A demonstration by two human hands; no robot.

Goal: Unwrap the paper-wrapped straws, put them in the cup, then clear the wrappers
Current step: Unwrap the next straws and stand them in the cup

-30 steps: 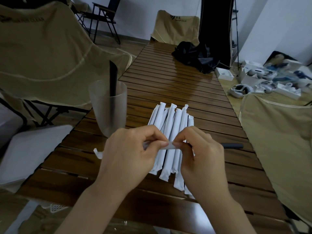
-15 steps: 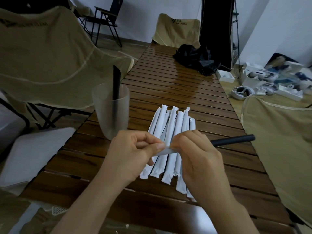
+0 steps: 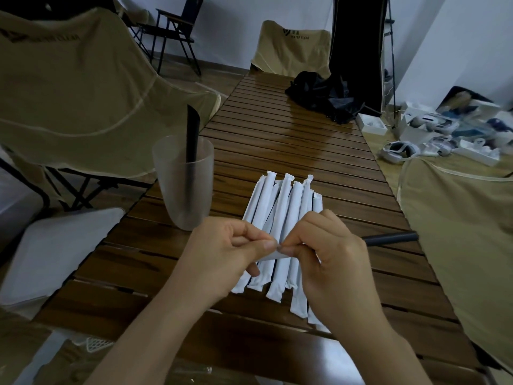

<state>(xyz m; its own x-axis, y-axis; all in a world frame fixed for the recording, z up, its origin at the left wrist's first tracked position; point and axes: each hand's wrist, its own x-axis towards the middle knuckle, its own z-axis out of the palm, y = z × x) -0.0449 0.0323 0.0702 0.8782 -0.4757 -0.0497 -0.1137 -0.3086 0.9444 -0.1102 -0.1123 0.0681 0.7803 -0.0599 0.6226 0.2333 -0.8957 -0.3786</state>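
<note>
Paper-wrapped straws (image 3: 280, 226) lie side by side in a fan on the slatted wooden table (image 3: 291, 151), directly beyond and beneath both hands. Up and to the left of the left hand (image 3: 222, 259) stands a frosted plastic cup (image 3: 183, 182) holding one unwrapped black straw (image 3: 192, 140), which leans upright and pokes above the rim. The left hand has its thumb and forefinger closed in a pinch on a scrap of white wrapper (image 3: 273, 255). The right hand (image 3: 336, 270), touching it fingertip to fingertip, is curled round a second black straw (image 3: 391, 238) whose bare end sticks out to that hand's right, over the table. Far beyond the hands, a tan folding chair (image 3: 294, 45) at the table's end carries a logo and the words "WATER CLEAR". The nearer tan chair (image 3: 83, 87) to the left bears similar print, too dim to read.
</note>
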